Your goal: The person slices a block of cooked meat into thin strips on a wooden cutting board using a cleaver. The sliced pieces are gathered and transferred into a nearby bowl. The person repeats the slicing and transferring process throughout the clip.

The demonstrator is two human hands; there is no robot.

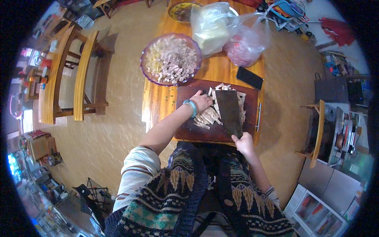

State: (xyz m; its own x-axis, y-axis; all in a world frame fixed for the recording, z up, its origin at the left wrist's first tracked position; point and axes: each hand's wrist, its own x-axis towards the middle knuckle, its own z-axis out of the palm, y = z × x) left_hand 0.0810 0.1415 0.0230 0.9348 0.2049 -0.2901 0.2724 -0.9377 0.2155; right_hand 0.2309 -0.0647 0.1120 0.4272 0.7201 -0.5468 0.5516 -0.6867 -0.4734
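Observation:
A dark reddish-brown cutting board with a metal handle at its right lies at the table's near edge. My right hand grips a broad, dark-bladed cleaver, its blade pointing away from me over pale cut strips. With a pale blue bangle on its wrist, my left hand rests on pale strips left of the blade; its fingertips are partly hidden, so its hold is unclear. More pieces show beyond and right of the blade. Past the board's far left stands a clear purple-rimmed bowl heaped with diced pale pieces.
A black phone lies beyond the board on the wooden table. Two filled plastic bags and a yellow dish stand farther back. Wooden benches are at the left, a wooden stool at the right.

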